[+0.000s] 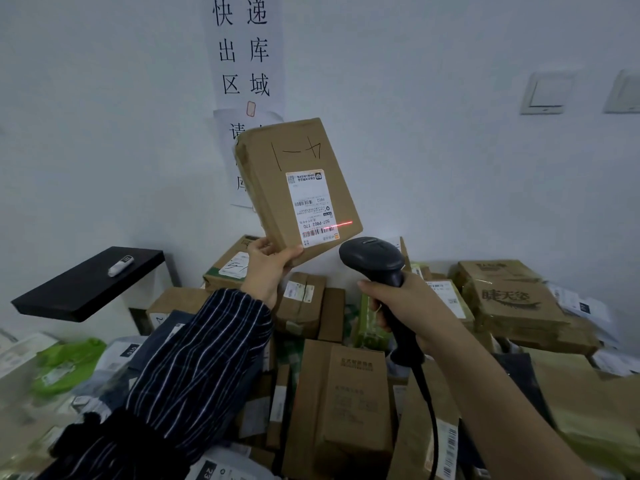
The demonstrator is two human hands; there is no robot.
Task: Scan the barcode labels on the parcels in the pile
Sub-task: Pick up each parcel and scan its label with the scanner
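Far left: a black shelf (86, 282) carries a small white object (120, 265). Neither bears on the step. Below it, green bags (69, 358) lie at the edge of the pile (346, 393).

Left hand (266, 271): I have it grasping the raised parcel (294, 174) at its lower corner, thumb on the front face. The parcel sits clear above the pile, in front of the wall, tilted, with its label (310, 206) facing me.

Beam: the red scan line (341, 224) falls at the label's lower right and runs off onto bare cardboard. The long barcode (318, 232) lies just below it. In my judgement the line does not cross the full run of bars, so a good read is doubtful.

Right hand (408, 306): wrapped round the handle of the scanner (372, 256), whose head points up at the parcel from near its lower edge. The cable (429, 410) hangs down over the pile.

Recommended action:
- Swing the scanner head slightly left and down until the line covers both ends of the long barcode.
- Lay the line along the row of bars, not at a slant.
- Hold the parcel steady, with the thumb off the label.

Risk: the smaller barcode higher on the label may be read instead.

Right: I cannot tell which parcels in the pile are already scanned.
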